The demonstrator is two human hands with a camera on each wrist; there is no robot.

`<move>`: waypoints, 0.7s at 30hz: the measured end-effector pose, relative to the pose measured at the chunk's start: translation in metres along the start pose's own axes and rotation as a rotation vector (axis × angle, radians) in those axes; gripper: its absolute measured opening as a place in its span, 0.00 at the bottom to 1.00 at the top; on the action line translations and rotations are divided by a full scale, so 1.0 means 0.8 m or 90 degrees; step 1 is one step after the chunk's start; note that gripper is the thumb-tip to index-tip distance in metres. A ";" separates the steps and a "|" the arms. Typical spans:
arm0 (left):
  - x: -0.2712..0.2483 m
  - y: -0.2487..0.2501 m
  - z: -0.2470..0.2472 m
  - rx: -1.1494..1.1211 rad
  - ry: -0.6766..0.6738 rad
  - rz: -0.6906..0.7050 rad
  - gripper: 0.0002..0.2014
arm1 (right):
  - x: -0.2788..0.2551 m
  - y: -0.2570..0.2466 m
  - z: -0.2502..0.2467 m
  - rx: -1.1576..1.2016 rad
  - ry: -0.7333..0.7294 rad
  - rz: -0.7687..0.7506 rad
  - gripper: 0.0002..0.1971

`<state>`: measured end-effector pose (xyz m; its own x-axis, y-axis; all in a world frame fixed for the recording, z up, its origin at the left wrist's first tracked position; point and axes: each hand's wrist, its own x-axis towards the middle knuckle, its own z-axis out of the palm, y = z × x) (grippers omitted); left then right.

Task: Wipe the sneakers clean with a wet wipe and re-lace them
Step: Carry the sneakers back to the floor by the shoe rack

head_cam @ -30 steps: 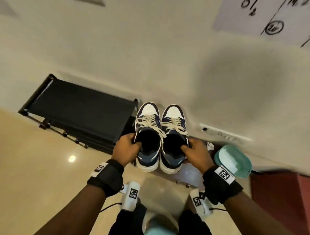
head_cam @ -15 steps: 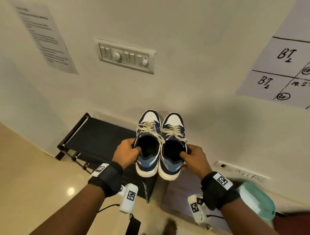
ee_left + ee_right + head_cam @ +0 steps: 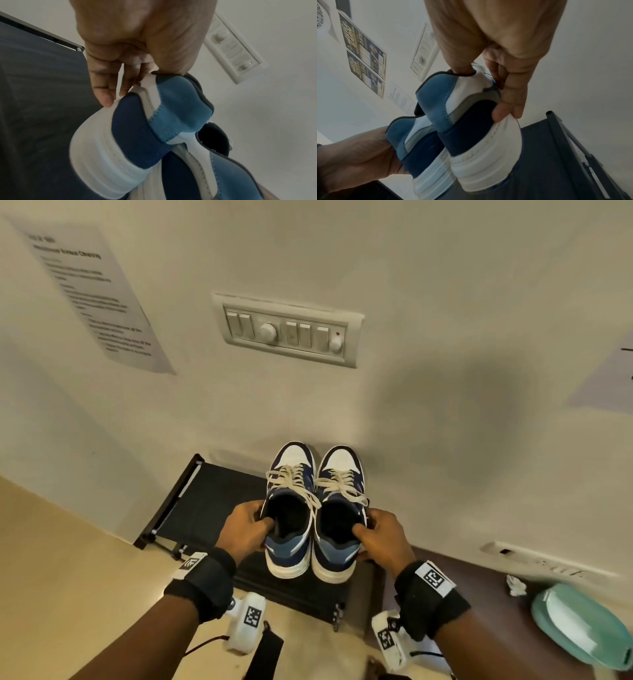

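Sneakers hung in the air side by side, heels toward the person and toes toward the wall, above a dark rack (image 3: 205, 508). Going from the left: a printed sheet (image 3: 92, 299) was stuck on the wall, and below it the left hand (image 3: 245, 530) gripped the left sneaker (image 3: 291, 508) at its outer collar, thumb hooked inside the opening and fingers (image 3: 102, 86) curled down the outer side to the white sole edge. That shoe sat just to the right of the hand, its heel below the knuckles in the left wrist view. White laces (image 3: 294, 481) were threaded through both shoes, with loose ends trailing over the openings. A switch panel (image 3: 287, 332) sat on the wall above the pair. The right sneaker (image 3: 339, 511) touched the left one along its inner side. The right hand (image 3: 383, 537) pinched its outer collar the same way, thumb inside, fingers (image 3: 510, 97) pressed against the outer heel and sole rim, so the shoe lay just left of that hand. Farther right, on a brown table (image 3: 479, 594), lay a crumpled white scrap (image 3: 515, 585) and a teal wipes pack (image 3: 579, 625).
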<state>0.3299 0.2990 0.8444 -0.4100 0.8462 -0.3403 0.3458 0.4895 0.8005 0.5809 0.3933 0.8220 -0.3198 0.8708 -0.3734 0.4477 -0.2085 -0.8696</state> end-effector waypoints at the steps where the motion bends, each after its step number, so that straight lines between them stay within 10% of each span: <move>1: 0.011 -0.009 -0.011 0.004 -0.015 0.003 0.10 | 0.002 -0.002 0.013 0.003 0.008 0.004 0.09; 21: 0.135 -0.161 -0.149 0.084 -0.155 0.010 0.11 | 0.035 -0.026 0.248 0.008 0.089 0.169 0.14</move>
<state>0.1402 0.3024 0.7635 -0.1942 0.8717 -0.4499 0.4636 0.4858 0.7410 0.3972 0.3337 0.7656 -0.0742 0.8379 -0.5407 0.4898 -0.4417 -0.7517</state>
